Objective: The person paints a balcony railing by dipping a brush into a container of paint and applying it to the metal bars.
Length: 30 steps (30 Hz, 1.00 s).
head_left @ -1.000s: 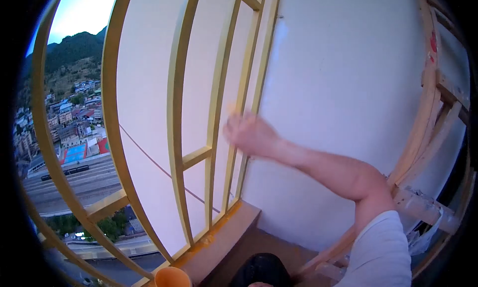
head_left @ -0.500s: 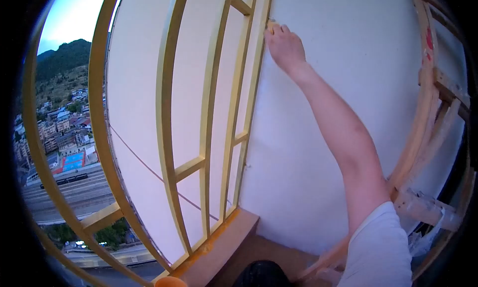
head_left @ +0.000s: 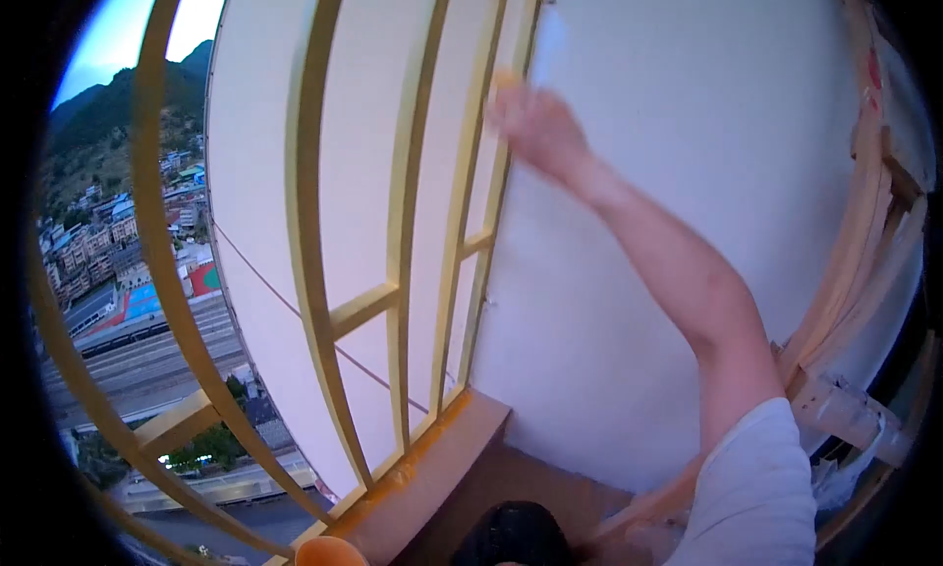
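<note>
My right hand (head_left: 538, 129) is raised in front of the metal railing, close to its bars beside the white wall. Its fingers are closed on a small yellow sponge-like piece (head_left: 508, 79), blurred by motion, so its exact kind is unclear. The gold-yellow railing (head_left: 309, 173) has tall upright bars with short crosspieces. Whether the piece touches a bar, I cannot tell. At the bottom edge, near the railing's foot, part of an orange cup-like container (head_left: 329, 552) shows. My left hand is out of view.
A ledge (head_left: 442, 458) with orange-yellow smears runs under the railing. The white wall (head_left: 629, 271) rises to its right. Wooden framing (head_left: 835, 261) stands at the far right. Something dark (head_left: 516, 537) is low in the middle. Beyond the bars, the ground lies far below.
My right hand has come down and left from high on the wall-side bar, still holding the yellow piece. The view has shifted slightly.
</note>
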Each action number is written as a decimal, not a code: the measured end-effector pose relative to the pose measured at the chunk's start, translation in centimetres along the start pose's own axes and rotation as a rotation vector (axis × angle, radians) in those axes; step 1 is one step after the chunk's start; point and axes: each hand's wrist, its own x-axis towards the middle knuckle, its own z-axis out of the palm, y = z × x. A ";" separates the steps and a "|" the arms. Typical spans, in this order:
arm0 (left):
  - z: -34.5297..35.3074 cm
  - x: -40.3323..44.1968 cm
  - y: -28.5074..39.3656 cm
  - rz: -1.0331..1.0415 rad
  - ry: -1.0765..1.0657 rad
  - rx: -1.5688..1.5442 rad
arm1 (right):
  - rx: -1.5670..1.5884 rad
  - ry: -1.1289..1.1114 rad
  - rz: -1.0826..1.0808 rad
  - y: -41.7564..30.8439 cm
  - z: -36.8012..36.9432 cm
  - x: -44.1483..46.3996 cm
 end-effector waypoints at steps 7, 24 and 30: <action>-0.4 0.3 0.3 -0.014 -0.006 -0.013 | 0.217 -0.341 -0.072 -4.5 3.0 -5.1; -0.1 -0.9 -0.5 -0.052 -0.068 -0.078 | 0.724 -0.332 0.558 0.7 1.8 -1.9; 1.2 -2.5 -1.8 -0.081 -0.109 -0.141 | 0.707 -0.475 0.659 -2.9 1.0 -5.0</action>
